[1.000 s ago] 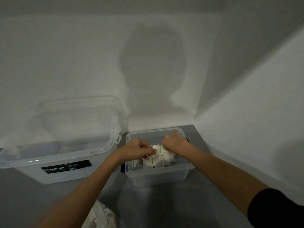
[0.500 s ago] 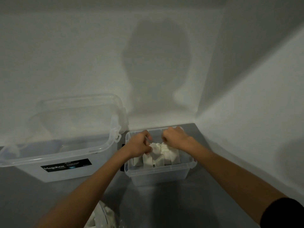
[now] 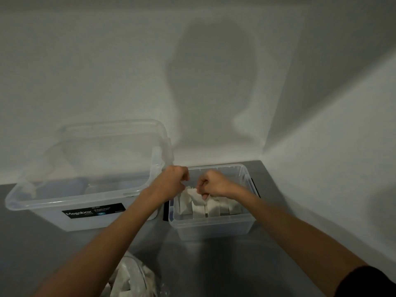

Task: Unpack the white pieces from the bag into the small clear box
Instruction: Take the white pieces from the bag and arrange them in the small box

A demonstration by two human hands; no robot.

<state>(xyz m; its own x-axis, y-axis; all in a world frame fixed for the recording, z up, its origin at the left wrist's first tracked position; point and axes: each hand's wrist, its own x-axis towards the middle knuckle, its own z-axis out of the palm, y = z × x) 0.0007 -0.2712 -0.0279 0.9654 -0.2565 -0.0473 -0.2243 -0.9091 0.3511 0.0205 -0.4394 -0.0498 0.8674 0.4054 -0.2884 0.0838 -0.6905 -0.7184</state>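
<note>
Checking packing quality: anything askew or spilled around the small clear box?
One crumpled white piece rides tilted above the neat upright row of white pieces in the small clear plastic box, pinched by the right hand; whether the left hand also grips it is unclear. Nothing looks spilled.

Single head-worn view, angled forward and down, close over corner worktop (image 3: 214, 264)
</note>
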